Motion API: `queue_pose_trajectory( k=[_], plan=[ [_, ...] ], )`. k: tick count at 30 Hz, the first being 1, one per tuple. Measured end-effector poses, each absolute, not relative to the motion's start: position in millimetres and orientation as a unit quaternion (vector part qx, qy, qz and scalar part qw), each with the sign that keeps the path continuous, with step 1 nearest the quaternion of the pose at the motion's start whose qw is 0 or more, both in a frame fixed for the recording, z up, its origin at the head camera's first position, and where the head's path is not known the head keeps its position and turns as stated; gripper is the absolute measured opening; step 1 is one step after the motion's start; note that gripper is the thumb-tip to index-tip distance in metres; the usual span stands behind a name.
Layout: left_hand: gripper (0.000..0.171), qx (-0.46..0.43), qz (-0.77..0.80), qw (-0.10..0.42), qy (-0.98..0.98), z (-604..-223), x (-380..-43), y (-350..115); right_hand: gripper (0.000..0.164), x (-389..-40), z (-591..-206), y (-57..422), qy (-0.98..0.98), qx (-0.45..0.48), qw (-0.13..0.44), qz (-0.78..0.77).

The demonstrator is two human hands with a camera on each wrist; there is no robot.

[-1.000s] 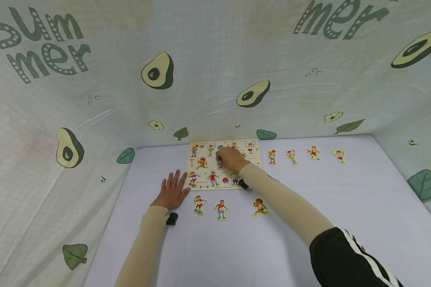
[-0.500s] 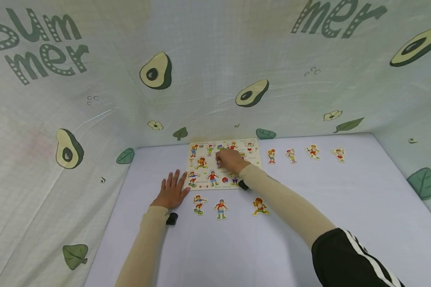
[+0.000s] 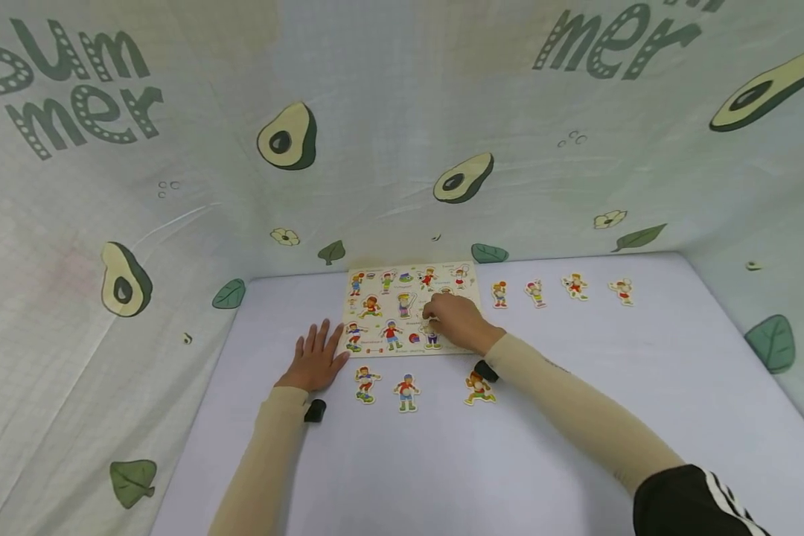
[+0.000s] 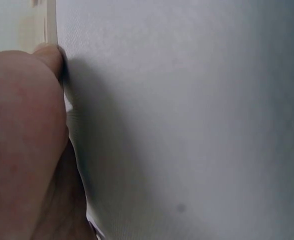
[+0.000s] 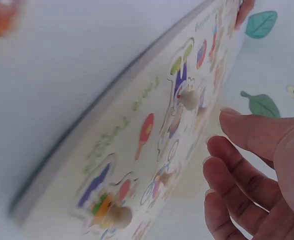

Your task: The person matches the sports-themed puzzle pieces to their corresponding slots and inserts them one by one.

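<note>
Since a second ago, my right hand point(image 3: 457, 321) has drawn back from the middle of the puzzle board point(image 3: 409, 311) toward its near right part, and the piece it was covering, a small figure point(image 3: 405, 304), now sits in its slot in the middle of the board. I judge that piece placed, so the work moves on to the loose ones.

From the head view, my left hand point(image 3: 315, 359) lies flat on the table point(image 3: 576, 417) with fingers spread and straight, fingertips right at the board's left edge, steadying it. Three loose figure pieces point(image 3: 406, 390) lie just in front of the board; four more point(image 3: 534, 292) sit in a row to its right.

At the left wrist, I see only my thumb pad point(image 4: 47, 55) against the white cloth, with the board's pale edge point(image 4: 51, 22) just beside it.

At the right wrist, my fingers point(image 5: 247, 170) hang relaxed and slightly bent over the board, holding nothing. Two small wooden pegs point(image 5: 189, 99) stand up from seated pieces just beyond my fingertips.
</note>
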State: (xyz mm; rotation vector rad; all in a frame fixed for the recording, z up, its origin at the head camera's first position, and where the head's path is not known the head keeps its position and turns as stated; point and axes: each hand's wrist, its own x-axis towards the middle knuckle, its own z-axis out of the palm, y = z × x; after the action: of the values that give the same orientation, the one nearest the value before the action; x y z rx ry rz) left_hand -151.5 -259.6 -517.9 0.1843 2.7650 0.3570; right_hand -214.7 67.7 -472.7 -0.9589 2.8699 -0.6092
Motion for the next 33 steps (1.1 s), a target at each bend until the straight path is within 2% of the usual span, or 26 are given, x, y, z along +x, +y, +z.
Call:
queue_pose_trajectory(
  k=[18, 33],
  plan=[
    [0.072, 0.074, 0.121, 0.168, 0.976, -528, -156, -265, 0.014, -154, -481, 132, 0.924, -0.318, 0.018, -0.213],
    [0.071, 0.077, 0.113, 0.166, 0.976, -530, -158, -267, 0.010, -122, -492, 151, 0.916, -0.337, 0.020, -0.216]
  ],
)
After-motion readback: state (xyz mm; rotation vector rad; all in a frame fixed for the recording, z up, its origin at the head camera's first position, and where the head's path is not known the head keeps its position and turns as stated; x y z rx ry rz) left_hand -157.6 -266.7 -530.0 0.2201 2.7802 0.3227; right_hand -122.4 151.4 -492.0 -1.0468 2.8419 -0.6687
